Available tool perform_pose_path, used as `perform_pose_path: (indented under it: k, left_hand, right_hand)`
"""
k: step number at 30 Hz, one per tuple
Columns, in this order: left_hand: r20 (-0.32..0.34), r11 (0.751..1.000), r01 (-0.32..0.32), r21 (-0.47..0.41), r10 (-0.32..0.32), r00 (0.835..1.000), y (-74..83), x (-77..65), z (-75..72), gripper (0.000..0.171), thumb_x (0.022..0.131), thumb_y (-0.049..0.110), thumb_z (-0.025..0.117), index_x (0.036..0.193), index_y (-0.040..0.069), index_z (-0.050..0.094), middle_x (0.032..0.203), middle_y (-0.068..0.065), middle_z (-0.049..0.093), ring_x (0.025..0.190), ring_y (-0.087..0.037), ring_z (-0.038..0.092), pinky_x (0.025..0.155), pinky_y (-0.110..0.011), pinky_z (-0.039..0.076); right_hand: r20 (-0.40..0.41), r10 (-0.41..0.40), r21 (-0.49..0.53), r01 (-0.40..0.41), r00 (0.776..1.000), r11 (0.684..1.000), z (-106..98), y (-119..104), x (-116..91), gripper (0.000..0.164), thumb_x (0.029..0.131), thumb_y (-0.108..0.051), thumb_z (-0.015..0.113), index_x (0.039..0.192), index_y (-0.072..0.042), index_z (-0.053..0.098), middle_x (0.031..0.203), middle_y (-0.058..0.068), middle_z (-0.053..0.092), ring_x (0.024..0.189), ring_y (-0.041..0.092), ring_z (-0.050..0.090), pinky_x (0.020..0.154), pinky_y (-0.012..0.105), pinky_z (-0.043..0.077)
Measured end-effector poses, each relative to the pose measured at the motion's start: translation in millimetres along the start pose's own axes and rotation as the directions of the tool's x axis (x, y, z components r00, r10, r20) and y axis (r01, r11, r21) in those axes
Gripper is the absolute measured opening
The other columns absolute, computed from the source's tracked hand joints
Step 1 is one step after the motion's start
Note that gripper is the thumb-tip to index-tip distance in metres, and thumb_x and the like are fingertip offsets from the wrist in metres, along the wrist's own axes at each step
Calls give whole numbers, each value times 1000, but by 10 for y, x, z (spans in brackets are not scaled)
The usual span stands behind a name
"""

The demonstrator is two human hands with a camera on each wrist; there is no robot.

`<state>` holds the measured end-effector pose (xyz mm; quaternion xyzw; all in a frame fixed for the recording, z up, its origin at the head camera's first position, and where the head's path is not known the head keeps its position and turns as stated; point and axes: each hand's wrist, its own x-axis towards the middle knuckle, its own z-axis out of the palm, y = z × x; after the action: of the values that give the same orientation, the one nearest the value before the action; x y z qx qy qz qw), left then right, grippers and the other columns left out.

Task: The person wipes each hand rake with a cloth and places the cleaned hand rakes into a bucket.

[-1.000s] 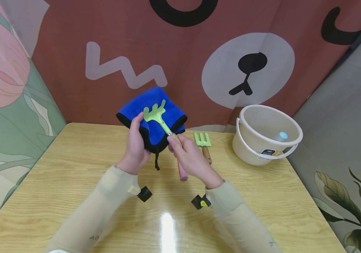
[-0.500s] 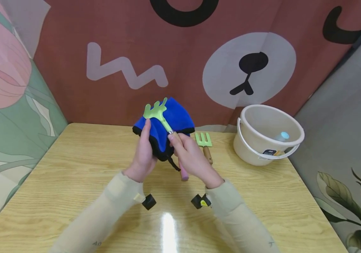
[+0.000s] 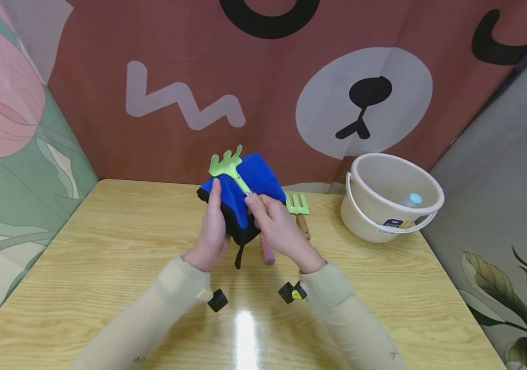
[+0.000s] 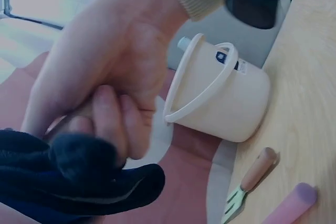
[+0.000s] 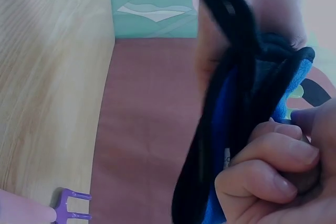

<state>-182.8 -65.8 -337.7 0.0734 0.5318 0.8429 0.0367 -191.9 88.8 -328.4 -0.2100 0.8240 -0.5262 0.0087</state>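
My right hand (image 3: 279, 226) curls round the handle of a small hand rake (image 3: 226, 165) with a light green, several-tined head, held above the table. My left hand (image 3: 209, 231) holds a blue cloth (image 3: 259, 177) with black edging and a black hanging loop, thumb on the near side. The cloth lies behind and against the rake, folded over partly around its neck, and the tines stick out above it. In the right wrist view, curled fingers (image 5: 262, 177) grip the handle beside the folded cloth (image 5: 231, 103).
A green fork (image 3: 298, 205) with a wooden handle lies on the table (image 3: 129, 246) beyond my right hand. Beside it is a pink-handled tool (image 3: 267, 251), its purple fork head (image 5: 65, 207) seen in the right wrist view. A beige bucket (image 3: 351, 216) holding a blue-capped item (image 3: 412, 199) stands at right.
My left hand has moved right and slightly down, drawing the cloth along the rake, and the cloth has bunched and folded. The right hand and rake have stayed almost still.
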Motion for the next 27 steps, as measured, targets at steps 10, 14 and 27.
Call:
perform_pose_path:
  k: [10,14,27]
  left_hand:
    - [-77,1000,-26,16,27,997,80,42,-73,72,103,68,23,160,27,15,153,0,38,138,-22,40,113,-43,35]
    - [-116,1000,-12,23,15,993,108,62,-119,74,101,71,25,161,30,11,154,0,36,138,-23,40,112,-45,37]
    - [-112,955,-154,254,187,976,241,248,-310,65,106,62,27,150,15,34,139,-7,49,125,-22,47,111,-40,36]
  right_hand:
    - [2,-7,-43,7,1000,999,22,41,-18,41,110,-41,44,93,-7,61,64,2,44,53,19,38,52,30,31]
    - [17,4,-47,-3,1000,999,22,55,-28,42,110,-41,43,94,-6,61,66,2,45,55,18,39,53,30,31]
    - [77,58,-37,-55,995,998,10,125,-36,41,111,-37,40,96,-6,61,63,1,41,52,15,34,50,29,30]
